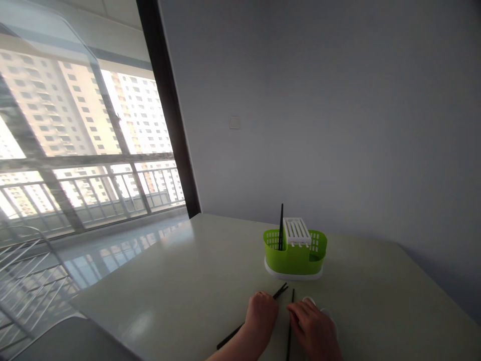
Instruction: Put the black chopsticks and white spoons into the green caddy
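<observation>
A green cutlery holder [295, 255] with a white slotted insert stands on a white base on the pale table [180, 291]. One black chopstick [280, 228] stands upright in its left compartment. My left hand [261, 316] rests on the table with its fingers curled over black chopsticks [280, 292] that lie slanted under it. My right hand [313, 328] lies just to the right, fingers on another black chopstick [290, 326] that points toward the holder. A small white object [308, 300] peeks out beyond my right fingers.
The table's back edge meets a grey wall [319, 110] with a switch plate [234, 122]. A large window with a railing fills the left. A wire rack [26, 281] stands at the lower left, beside the table's left edge.
</observation>
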{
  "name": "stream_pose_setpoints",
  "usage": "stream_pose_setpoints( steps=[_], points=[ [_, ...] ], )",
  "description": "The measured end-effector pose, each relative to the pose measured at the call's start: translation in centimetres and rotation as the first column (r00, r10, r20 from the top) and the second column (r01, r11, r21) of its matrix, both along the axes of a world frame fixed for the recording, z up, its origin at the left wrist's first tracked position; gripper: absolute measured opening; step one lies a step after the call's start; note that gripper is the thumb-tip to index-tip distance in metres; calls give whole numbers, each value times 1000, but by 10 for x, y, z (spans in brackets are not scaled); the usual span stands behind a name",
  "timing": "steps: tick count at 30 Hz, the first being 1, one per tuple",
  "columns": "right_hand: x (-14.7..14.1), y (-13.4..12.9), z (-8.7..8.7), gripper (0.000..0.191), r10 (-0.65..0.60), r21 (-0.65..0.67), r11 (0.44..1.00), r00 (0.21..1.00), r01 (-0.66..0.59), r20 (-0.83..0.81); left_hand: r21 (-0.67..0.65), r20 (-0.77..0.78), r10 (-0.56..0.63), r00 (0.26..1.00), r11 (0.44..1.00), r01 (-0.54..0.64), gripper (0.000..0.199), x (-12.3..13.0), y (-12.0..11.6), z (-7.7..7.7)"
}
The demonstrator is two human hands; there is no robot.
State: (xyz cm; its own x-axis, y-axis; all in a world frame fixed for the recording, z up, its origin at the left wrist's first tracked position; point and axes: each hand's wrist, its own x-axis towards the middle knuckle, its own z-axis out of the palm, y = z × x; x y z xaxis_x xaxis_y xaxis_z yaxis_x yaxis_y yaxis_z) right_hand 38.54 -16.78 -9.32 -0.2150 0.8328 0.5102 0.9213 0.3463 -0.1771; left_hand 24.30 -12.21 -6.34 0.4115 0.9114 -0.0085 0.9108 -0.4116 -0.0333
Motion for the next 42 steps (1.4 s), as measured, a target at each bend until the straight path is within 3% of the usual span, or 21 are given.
stream_pose_setpoints(
  steps=[4, 8, 10, 13, 16, 19, 25, 30, 36, 39, 42],
  points=[
    [2, 1, -2, 14, -20, 5, 1000, 999, 21, -31, -81, -1, -29, 1000, 996, 29, 25, -9, -3, 19],
    [2, 0, 1, 13, -2, -6, 1000, 992, 1, -125, -129, 264, -1, 965, 991, 36, 17, -30, 2, 52],
    [-2, 0, 5, 12, 55, 2, 998, 986, -56, -158, -136, 472, 0, 882, 988, 73, 18, -41, 7, 68],
    [-17, 1, 10, 22, 140, 27, 990, 978, -138, -155, -113, 728, -10, 685, 984, 134, 23, -53, 15, 81],
    [-36, 3, 13, 38, 165, -19, 985, 974, -170, -155, -87, 844, -3, 536, 986, 142, 24, -59, 22, 80],
    [-50, 9, 12, 46, 176, -71, 979, 964, -193, -201, -123, 887, 45, 459, 982, 142, 24, -62, 24, 68],
    [-63, 34, -3, 23, 143, 125, 986, 957, -114, -254, -162, 948, 76, 310, 952, 261, 24, -64, 23, 49],
    [-62, 45, -10, 20, 148, 86, 988, 965, -132, -216, -164, 953, 83, 292, 950, 266, 30, -65, 23, 50],
    [-58, 44, -2, 8, 205, -56, 974, 955, -221, -215, -178, 895, 65, 441, 959, 222, 30, -69, 20, 64],
    [-51, 35, 6, 15, 125, -145, 977, 969, -158, -213, -133, 897, 27, 441, 968, 212, 29, -75, 26, 82],
    [-39, 24, 5, 28, 116, -167, 976, 981, -142, -155, -8, 937, -39, 347, 991, 133, 32, -80, 45, 112]
  ],
)
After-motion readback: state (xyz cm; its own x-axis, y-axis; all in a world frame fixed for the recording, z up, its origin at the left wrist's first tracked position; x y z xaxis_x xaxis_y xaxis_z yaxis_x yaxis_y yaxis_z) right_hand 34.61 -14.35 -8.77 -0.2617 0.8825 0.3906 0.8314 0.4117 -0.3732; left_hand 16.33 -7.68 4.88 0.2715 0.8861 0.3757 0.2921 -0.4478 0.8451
